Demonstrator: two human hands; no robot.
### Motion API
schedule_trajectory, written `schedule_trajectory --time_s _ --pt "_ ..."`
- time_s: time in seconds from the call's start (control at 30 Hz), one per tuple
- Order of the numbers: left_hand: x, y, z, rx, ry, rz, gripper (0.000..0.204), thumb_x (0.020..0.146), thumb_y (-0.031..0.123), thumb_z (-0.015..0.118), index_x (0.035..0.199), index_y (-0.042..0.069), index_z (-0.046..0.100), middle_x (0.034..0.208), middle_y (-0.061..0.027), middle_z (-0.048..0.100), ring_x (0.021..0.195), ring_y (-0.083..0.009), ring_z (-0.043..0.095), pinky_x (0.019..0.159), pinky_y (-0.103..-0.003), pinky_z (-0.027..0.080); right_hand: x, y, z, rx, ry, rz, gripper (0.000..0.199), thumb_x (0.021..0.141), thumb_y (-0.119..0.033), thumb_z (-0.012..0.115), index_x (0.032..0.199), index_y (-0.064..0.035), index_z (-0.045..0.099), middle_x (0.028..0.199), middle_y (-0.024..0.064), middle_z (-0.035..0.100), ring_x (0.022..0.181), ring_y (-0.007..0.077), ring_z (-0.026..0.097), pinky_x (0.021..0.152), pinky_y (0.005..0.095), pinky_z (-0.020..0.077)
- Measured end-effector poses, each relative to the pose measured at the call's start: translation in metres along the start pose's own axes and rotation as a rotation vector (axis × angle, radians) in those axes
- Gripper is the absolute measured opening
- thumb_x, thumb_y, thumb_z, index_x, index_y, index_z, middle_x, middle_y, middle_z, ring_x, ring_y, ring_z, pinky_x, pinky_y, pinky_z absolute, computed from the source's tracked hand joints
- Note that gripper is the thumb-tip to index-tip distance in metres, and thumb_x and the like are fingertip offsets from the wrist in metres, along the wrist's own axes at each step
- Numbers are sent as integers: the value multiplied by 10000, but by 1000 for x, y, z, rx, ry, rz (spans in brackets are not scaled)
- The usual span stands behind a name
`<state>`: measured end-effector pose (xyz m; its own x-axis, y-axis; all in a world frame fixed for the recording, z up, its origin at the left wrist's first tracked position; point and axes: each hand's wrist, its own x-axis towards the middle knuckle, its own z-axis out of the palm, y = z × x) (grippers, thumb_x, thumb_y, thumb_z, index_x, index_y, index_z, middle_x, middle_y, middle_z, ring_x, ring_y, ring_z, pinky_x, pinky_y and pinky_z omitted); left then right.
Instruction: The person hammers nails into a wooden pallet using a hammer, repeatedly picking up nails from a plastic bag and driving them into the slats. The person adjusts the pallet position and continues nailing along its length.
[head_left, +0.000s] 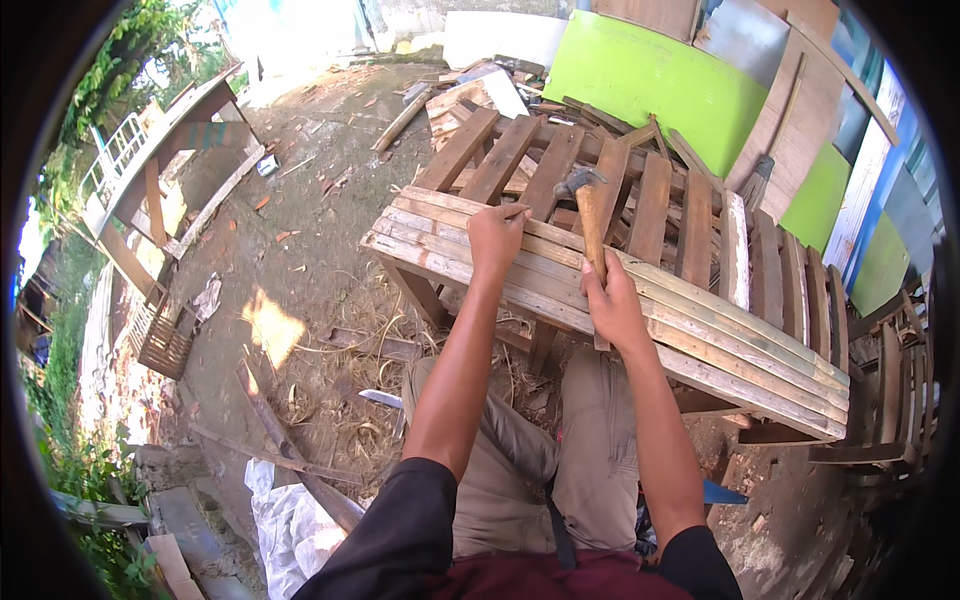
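At the bottom of the frame, grey trousers [590, 440] are seen, with two bare arms reaching up from them. In the middle, the right hand [612, 305] is closed tight around the wooden handle of a hammer [588, 215], which is held upright above a frame of pale wooden slats [700, 335]. The hammer looks heavy at its metal head and hard all over, so it is best held low on the handle. The left hand [495, 240] is pinched at the slats' far edge, maybe on a nail, but that is too small to tell. Further up, a dark pallet [560, 160] and green boards [650, 80] are seen.
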<state>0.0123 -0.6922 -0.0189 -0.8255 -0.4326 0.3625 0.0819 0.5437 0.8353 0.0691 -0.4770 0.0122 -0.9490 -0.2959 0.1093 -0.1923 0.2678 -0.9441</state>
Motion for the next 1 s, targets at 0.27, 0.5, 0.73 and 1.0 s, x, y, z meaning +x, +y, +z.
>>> schedule_trajectory --time_s 0.27,0.5,0.73,1.0 --pt "-1 8 -2 35 -31 -23 265 872 230 759 1054 39 788 901 -201 759 826 -286 757 783 -357 558 23 -25 9 -403 -80 -70 354 1062 -297 501 1189 32 523 771 250 630 716 434 628 690 495 465" --pt "-2 -4 0 -11 44 49 216 851 233 756 996 81 806 854 -207 730 791 -349 735 741 -402 559 17 -32 20 -434 -86 -58 351 1053 -284 497 1178 43 527 820 295 650 799 486 646 731 536 474" --pt "-1 0 -3 33 -16 -22 263 868 239 759 1056 59 792 912 -201 756 835 -301 756 784 -361 560 18 -44 14 -412 -58 -95 370 1058 -291 490 1167 61 529 831 308 643 812 502 629 744 540 466" --pt "-4 1 -4 51 -9 -30 267 869 245 759 1054 55 791 910 -202 756 820 -300 754 773 -361 560 24 -45 9 -443 -85 -106 368 1052 -286 499 1156 65 534 832 315 642 822 511 627 748 540 469"
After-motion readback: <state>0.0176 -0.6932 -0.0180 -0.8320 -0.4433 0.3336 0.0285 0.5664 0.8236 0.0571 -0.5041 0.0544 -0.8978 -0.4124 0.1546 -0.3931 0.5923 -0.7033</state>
